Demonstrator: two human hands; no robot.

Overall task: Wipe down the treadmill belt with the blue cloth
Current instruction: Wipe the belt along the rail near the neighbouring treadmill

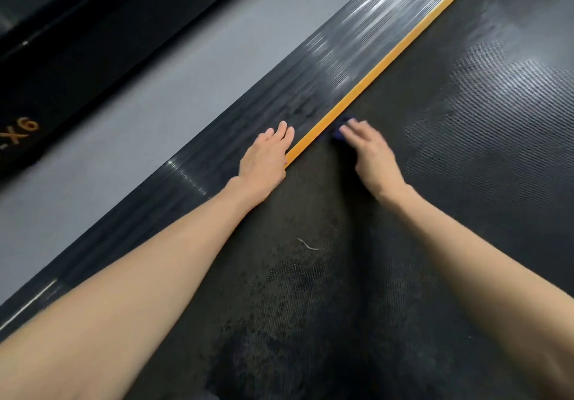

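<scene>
The right hand [371, 151] lies on the blue cloth [338, 134], fingers fairly straight and pressing it flat to the treadmill belt [435, 213] rather than gripping it. Only a small blue edge shows past the fingertips, just beside the orange stripe [388, 58] along the belt's left border. The hand is a little blurred, so whether the thumb tucks under the cloth cannot be told. The left hand [264, 159] is spread flat and holds nothing. It rests on the ribbed side rail [279, 95], its inner edge touching the stripe, and probably serves as a brace.

To wipe well here, the palm should bear evenly on the cloth. Strokes are best run along the belt's length in overlapping lanes, with the first lane tight against the stripe where dirt gathers. A refold would put more cloth under the hand.

1 pale thread [307, 244] lies on the belt between the 2 forearms, amid dull, speckled patches that look unwiped. Grey floor [124, 104] runs left of the rail, and beyond it stands a second black machine [62, 58] with orange lettering. Nothing blocks the cloth's path. Reach is the likely limit, since both arms are stretched far forward.
</scene>
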